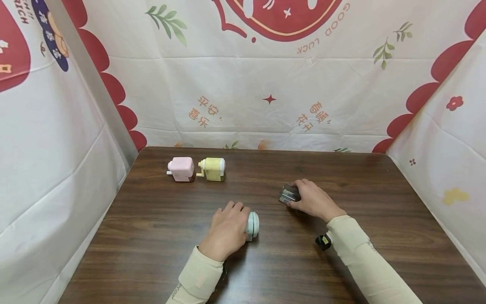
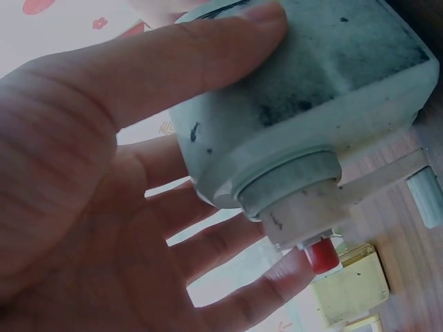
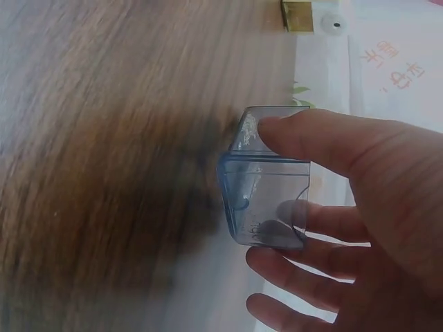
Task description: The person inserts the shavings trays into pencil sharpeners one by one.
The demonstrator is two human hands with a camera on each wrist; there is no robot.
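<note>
A mint-green crank pencil sharpener [image 1: 252, 226] is gripped by my left hand [image 1: 226, 228] near the table's middle. Up close in the left wrist view, the thumb lies across the dark-smudged face of the sharpener [image 2: 325, 83], with the other fingers behind it. Its crank handle [image 2: 426, 190] and a red tip [image 2: 322, 256] show there. Farther right, my right hand [image 1: 313, 200] holds a small clear plastic box [image 1: 288, 193], apart from the sharpener. The right wrist view shows the thumb on one side of that box [image 3: 270, 187] and fingers on the opposite side.
At the back left of the brown wooden table [image 1: 152, 236] stand a pink crank sharpener [image 1: 182, 169] and a yellow one [image 1: 214, 169], side by side. Printed cloth [image 1: 235, 84] hangs behind the table and along both sides. A small black device [image 1: 323, 242] sits at the right wrist.
</note>
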